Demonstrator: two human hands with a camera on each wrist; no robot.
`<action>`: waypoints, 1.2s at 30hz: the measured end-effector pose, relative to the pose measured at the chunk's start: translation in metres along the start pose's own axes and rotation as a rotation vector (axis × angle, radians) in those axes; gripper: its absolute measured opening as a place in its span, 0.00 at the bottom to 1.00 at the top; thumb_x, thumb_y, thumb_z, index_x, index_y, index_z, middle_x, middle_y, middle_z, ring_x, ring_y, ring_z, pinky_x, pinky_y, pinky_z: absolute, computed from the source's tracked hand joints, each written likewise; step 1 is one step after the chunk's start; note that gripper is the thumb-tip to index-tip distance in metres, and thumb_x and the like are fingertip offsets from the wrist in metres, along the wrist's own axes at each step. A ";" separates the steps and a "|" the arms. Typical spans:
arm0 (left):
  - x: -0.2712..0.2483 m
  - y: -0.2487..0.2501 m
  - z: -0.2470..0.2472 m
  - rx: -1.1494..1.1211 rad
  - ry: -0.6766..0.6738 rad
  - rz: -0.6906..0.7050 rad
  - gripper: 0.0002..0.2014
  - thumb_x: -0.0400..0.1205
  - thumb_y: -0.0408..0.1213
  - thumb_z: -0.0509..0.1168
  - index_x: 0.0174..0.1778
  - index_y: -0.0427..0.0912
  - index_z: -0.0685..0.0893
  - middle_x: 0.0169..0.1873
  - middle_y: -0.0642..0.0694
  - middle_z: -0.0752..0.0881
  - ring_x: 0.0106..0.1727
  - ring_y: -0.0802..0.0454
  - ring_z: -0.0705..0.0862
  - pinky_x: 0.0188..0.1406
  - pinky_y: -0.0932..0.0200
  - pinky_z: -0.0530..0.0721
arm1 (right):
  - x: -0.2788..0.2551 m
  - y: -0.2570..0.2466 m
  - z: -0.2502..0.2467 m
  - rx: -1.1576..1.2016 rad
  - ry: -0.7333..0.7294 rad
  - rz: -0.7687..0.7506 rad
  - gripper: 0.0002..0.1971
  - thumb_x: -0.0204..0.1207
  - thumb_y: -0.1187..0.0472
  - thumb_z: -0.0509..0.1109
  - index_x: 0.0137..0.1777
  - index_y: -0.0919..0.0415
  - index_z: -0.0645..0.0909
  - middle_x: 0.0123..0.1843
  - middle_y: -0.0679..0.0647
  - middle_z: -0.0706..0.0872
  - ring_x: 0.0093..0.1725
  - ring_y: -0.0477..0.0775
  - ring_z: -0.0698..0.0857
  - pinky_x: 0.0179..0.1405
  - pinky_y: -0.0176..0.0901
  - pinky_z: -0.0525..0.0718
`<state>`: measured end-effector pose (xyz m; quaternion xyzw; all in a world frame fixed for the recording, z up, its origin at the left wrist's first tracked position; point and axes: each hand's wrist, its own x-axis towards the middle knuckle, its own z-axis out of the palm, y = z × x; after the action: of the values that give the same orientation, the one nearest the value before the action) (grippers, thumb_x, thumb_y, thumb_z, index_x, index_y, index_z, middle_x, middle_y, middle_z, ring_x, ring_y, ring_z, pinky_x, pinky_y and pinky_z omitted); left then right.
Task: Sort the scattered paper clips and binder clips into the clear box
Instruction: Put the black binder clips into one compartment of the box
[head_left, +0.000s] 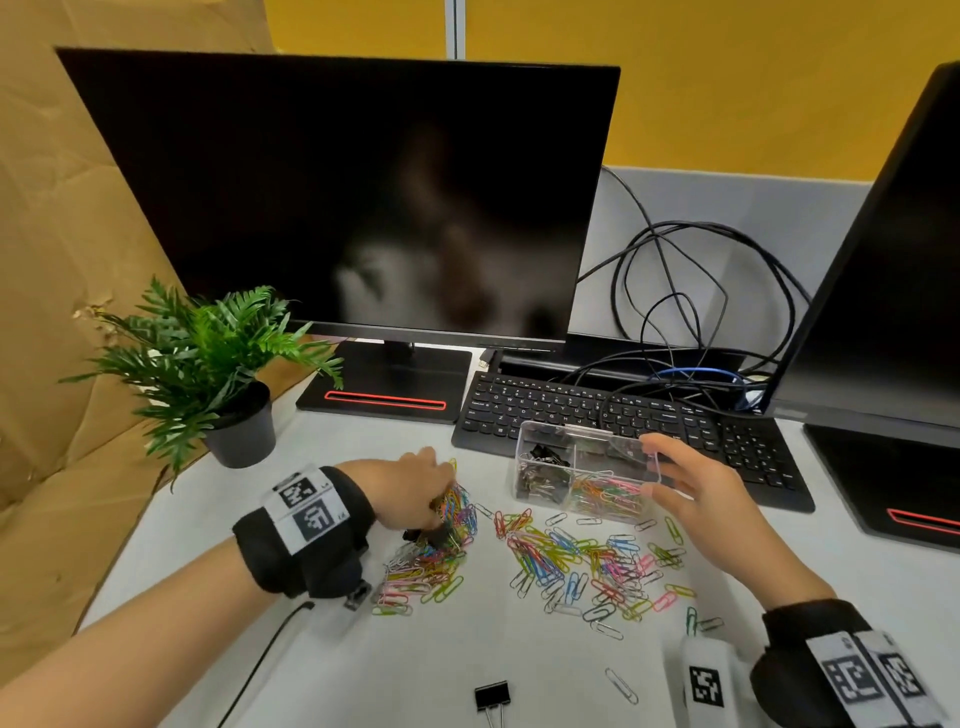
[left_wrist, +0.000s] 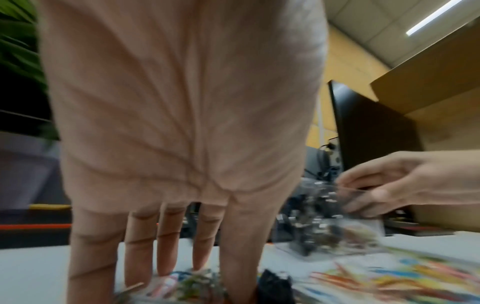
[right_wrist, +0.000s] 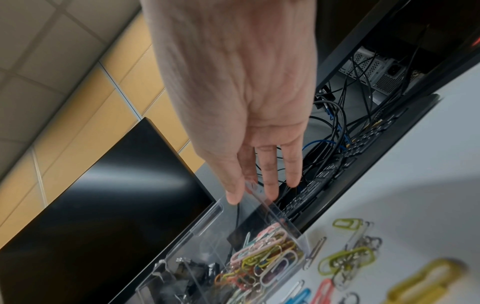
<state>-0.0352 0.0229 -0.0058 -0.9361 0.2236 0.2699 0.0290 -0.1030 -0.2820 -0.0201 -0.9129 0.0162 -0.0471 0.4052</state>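
Observation:
The clear box (head_left: 566, 428) stands in front of the keyboard, with dark binder clips in its left compartments and coloured paper clips in the front right one. My right hand (head_left: 652, 470) holds its right end wall between thumb and fingers (right_wrist: 270, 191). Coloured paper clips (head_left: 571, 561) lie scattered across the white desk. My left hand (head_left: 447, 506) reaches down into the left pile and grips a bunch of clips; a black binder clip (head_left: 423, 535) lies against it. Another black binder clip (head_left: 491, 695) sits near the front edge. The left wrist view is blurred.
A black keyboard (head_left: 727, 441) lies right behind the box, with tangled cables (head_left: 675, 312) beyond. A monitor stand (head_left: 384, 384) and a potted plant (head_left: 239, 426) stand at the back left. A second monitor (head_left: 893, 312) fills the right; cardboard (head_left: 52, 312) lines the left.

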 end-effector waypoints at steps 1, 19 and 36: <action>-0.002 0.008 0.001 0.005 -0.012 0.040 0.26 0.84 0.45 0.63 0.77 0.46 0.65 0.68 0.44 0.67 0.66 0.43 0.74 0.66 0.46 0.76 | 0.000 0.000 0.000 -0.001 0.000 -0.001 0.28 0.77 0.67 0.71 0.75 0.49 0.72 0.70 0.47 0.80 0.71 0.50 0.79 0.73 0.51 0.75; 0.001 0.021 0.012 0.046 -0.082 0.264 0.28 0.89 0.43 0.54 0.84 0.45 0.54 0.85 0.49 0.50 0.84 0.47 0.54 0.83 0.47 0.55 | 0.000 0.000 0.000 -0.004 -0.003 0.006 0.27 0.78 0.67 0.70 0.75 0.49 0.71 0.71 0.48 0.80 0.72 0.51 0.78 0.74 0.53 0.74; -0.005 -0.063 0.013 -0.094 0.230 -0.250 0.13 0.77 0.32 0.67 0.58 0.38 0.82 0.58 0.42 0.84 0.57 0.44 0.83 0.53 0.57 0.81 | -0.002 -0.005 0.000 0.015 -0.006 -0.002 0.26 0.78 0.69 0.69 0.74 0.51 0.73 0.72 0.51 0.79 0.72 0.53 0.78 0.72 0.51 0.74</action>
<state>-0.0181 0.0843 -0.0188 -0.9817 0.0947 0.1654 -0.0073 -0.1055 -0.2787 -0.0167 -0.9100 0.0136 -0.0451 0.4119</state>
